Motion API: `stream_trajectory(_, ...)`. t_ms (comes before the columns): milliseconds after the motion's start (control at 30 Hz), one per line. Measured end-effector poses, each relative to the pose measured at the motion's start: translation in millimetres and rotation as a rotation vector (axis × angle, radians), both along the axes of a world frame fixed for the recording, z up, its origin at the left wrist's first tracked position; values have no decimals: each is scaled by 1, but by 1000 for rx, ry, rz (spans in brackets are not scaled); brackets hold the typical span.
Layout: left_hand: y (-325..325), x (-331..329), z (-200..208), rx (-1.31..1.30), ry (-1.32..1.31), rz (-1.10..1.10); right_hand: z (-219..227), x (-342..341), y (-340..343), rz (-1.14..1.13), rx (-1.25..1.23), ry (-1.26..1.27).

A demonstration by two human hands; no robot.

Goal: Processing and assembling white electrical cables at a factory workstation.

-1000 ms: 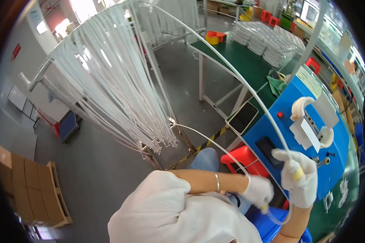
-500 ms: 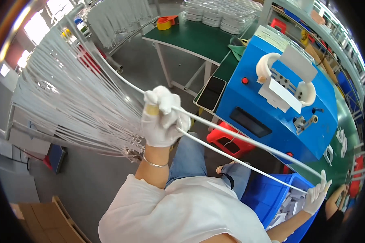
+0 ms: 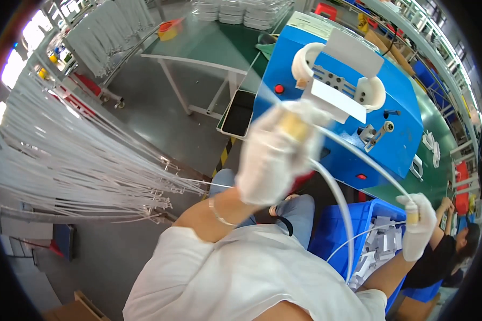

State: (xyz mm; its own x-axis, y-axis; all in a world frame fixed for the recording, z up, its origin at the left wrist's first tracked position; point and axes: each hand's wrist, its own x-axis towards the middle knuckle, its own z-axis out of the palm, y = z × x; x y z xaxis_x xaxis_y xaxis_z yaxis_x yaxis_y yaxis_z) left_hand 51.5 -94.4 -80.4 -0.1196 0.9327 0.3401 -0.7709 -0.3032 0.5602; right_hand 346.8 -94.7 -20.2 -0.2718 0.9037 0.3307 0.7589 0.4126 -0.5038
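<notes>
My left hand [image 3: 284, 152], in a white glove with a yellow band round a finger, is closed on a white cable [image 3: 365, 159]. Motion blurs it just in front of a blue machine [image 3: 401, 136]. From there the cable slants down to my right hand [image 3: 418, 227], also gloved and pinching it with closed fingers. A thick loop of cable hangs below my left hand, and a thinner strand runs left from the right hand over a blue bin [image 3: 334, 224] of small white pieces. On the machine sit curved white holders [image 3: 375, 95] and white plates.
Many white cables [image 3: 64, 155] hang on a rack at the left. A phone-like black slab [image 3: 238, 113] lies at the green table's edge near an orange-yellow tape dispenser [image 3: 170, 30]. White clamshell packs [image 3: 231, 13] are stacked behind. At far right is another person's arm [image 3: 442, 214].
My left hand has moved right, nearer the machine and my right hand. The cable, stretched between the hands before, now sags into a loop. The view has shifted to the right.
</notes>
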Motion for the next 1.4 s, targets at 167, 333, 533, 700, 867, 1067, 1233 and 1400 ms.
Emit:
stream_trajectory(167,19,-37,-8,-330,121,340,-42,23,20,-80,-145,174)
stream_trajectory(333,40,-57,5,-349,273,310,-46,54,25,-212,-124,260)
stream_trajectory(533,58,-49,22,-282,530,379,-55,64,31,-270,-32,323)
stream_trajectory(700,63,-44,21,-318,508,317,-57,64,31,-326,-60,388)
stream_trajectory(867,68,-39,13,-217,722,546,-59,76,39,-296,-103,302)
stream_trajectory(1067,73,-42,3,-144,777,566,-28,100,62,-313,122,284)
stream_trajectory(1233,66,-37,-6,-252,660,472,4,99,132,-221,320,2)
stream_trajectory(1400,5,-43,-83,-34,1064,235,-13,102,189,-148,40,-3)
